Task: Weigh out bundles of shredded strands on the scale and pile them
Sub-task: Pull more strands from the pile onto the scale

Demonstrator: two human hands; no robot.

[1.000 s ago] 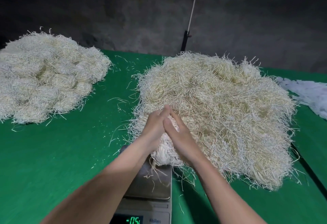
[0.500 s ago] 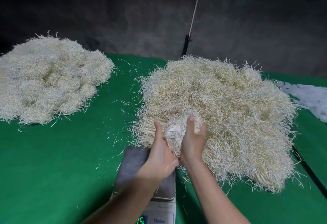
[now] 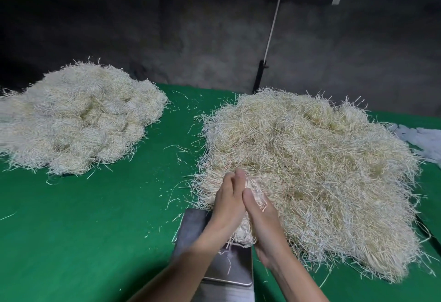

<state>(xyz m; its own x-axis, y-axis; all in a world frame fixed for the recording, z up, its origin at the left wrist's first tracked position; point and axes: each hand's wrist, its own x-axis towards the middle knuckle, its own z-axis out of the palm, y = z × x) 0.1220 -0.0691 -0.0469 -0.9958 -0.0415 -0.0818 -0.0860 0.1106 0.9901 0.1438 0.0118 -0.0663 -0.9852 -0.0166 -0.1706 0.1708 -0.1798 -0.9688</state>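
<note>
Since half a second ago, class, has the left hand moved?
Yes. Against the scale plate, the left hand has swung rightward to meet the right hand, pressing the bundle between them.

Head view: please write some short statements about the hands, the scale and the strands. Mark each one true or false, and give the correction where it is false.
1. The left hand and the right hand hold one bundle of strands between them. True.
2. The bundle is over the scale's metal platform. True.
3. The table cover is blue. False: it is green.
4. The left hand rests on the pile of bundles at the left. False: that pile lies apart from both hands, and the left hand is on the bundle.
5. The platform stands at the far side of the loose heap. False: it stands at the heap's near edge.
</note>
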